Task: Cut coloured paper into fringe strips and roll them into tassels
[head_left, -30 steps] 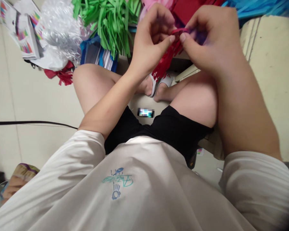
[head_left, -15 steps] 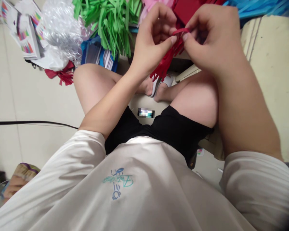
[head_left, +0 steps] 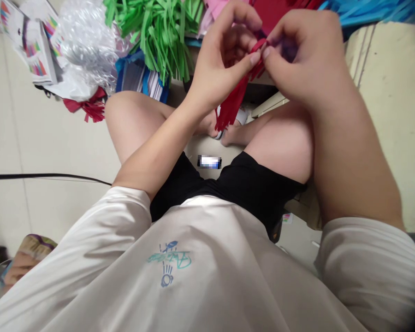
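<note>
A red fringed tassel (head_left: 231,105) hangs from my fingers over my feet, its strips pointing down. My left hand (head_left: 224,57) pinches its top with thumb and fingertips. My right hand (head_left: 306,60) is closed close beside it, thumb and forefinger on the same red top. Between the two thumbs the narrow red band (head_left: 260,44) curves into a small loop. The fingers partly hide where the band meets the strips. Behind my hands lies a flat red sheet (head_left: 275,18).
Green fringe (head_left: 159,41) and blue fringe (head_left: 376,11) lie along the far side. Clear shiny strips (head_left: 90,46), printed packets (head_left: 41,60) and another red tassel (head_left: 90,105) are on the floor at left. A cream cabinet (head_left: 394,115) stands at right. A phone-like object (head_left: 209,162), its screen blurred, lies between my legs.
The red band, earlier stretched nearly straight between my fingertips, now bends into a loop. The tassel's strips hang lower and closer together. My hands have moved only slightly.
</note>
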`<move>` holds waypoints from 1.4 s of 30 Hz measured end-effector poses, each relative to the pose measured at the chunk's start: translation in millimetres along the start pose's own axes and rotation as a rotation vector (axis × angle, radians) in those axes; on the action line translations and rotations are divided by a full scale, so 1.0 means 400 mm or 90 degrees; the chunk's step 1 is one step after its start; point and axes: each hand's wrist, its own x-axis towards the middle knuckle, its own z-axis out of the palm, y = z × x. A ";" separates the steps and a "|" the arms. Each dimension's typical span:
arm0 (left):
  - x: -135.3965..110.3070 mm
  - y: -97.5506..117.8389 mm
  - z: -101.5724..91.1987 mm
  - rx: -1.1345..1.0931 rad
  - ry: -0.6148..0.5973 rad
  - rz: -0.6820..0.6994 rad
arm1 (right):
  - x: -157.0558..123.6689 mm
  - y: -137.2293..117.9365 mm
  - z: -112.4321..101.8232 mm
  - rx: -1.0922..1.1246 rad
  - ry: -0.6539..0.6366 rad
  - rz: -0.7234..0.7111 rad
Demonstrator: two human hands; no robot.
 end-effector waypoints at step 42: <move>-0.042 0.020 0.005 -0.033 0.090 -0.302 | -0.013 0.025 0.019 0.420 -0.083 0.014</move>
